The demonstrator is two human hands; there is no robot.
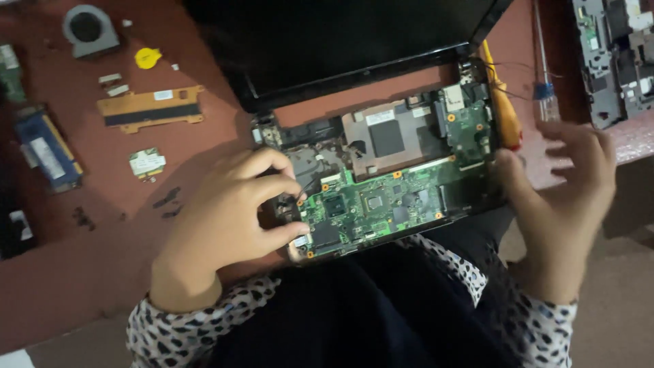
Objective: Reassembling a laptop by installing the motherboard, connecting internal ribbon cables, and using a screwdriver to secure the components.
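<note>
Reddish-brown table (88, 266), dim light, parts spread over left side. Largest first: one opened laptop (381, 136) at near edge, black lid tilted back, base bare. One green motherboard (381, 204) seated in base, near the lap. One left hand (225, 218) at board's left edge, fingers pinched together on a small part or connector there; exact part hidden by the fingertips. One right hand (565, 184) beside laptop's right side, fingers spread apart, holding nothing, blurred. One second stripped chassis (613, 54) far right. One copper-coloured bracket (150, 107) upper left. One blue memory stick (46, 151) at left edge. One grey fan (88, 28) top left. One orange-handled tool (504, 109) lying along laptop's right side, touching it. One clear-handled screwdriver (543, 75) just right of that. One small green card (147, 162) below bracket. One yellow round part (147, 57) near fan. Several dark screws, too small to count.

Judged best handling: keep pinch low and straight at board edge, no twisting; steady base with free hand; avoid pressing on chips.
</note>
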